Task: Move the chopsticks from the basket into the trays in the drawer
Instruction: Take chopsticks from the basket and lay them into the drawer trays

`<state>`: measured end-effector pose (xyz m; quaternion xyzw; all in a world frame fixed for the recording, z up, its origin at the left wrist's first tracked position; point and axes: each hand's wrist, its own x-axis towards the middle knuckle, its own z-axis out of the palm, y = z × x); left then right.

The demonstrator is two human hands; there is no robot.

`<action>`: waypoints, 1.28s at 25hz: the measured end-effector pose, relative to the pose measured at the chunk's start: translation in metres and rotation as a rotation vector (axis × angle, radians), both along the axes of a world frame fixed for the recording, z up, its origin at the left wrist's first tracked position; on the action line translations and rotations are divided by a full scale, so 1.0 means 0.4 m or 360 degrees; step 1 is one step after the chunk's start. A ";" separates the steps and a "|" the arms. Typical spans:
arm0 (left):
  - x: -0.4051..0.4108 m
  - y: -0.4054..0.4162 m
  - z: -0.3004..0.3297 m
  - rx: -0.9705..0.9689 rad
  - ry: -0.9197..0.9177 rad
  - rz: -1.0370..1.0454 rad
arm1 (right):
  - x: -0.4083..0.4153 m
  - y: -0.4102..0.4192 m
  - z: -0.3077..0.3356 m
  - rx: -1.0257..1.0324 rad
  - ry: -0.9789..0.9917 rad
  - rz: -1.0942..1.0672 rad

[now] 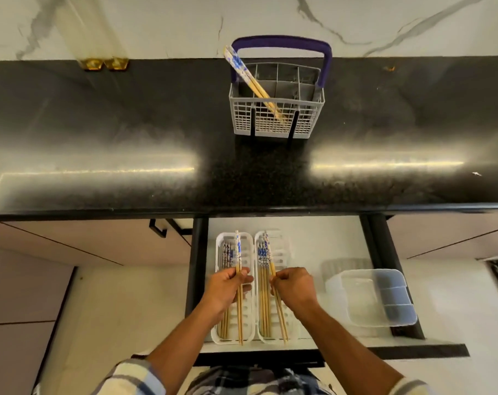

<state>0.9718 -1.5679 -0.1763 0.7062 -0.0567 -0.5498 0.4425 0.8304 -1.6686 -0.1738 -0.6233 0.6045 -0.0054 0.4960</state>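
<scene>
1. My left hand point(228, 286) pinches a pair of wooden chopsticks with blue-white tops point(238, 280) over the left white plastic tray point(217, 334).
2. My right hand point(295, 287) pinches another pair point(274, 276) over the right tray point(292, 323).
3. At 12 o'clock, in the grey basket with purple handle point(276, 121), two chopsticks point(249, 78) lean.

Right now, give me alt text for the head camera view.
Left hand and right hand each lower chopsticks into two white trays in an open drawer. More chopsticks remain in the basket on the counter.
</scene>
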 end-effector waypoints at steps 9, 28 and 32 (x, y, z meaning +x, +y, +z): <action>-0.001 -0.030 -0.078 0.0049 -0.0249 0.0056 | 0.063 -0.019 -0.059 -0.0136 0.0137 -0.0148; -0.006 -0.047 -0.150 0.0558 -0.0685 -0.0393 | 0.114 0.023 -0.117 -0.0052 0.0633 -0.0108; -0.014 -0.055 -0.148 0.0608 -0.0708 -0.0351 | 0.119 0.026 -0.116 -0.0096 0.0638 -0.0088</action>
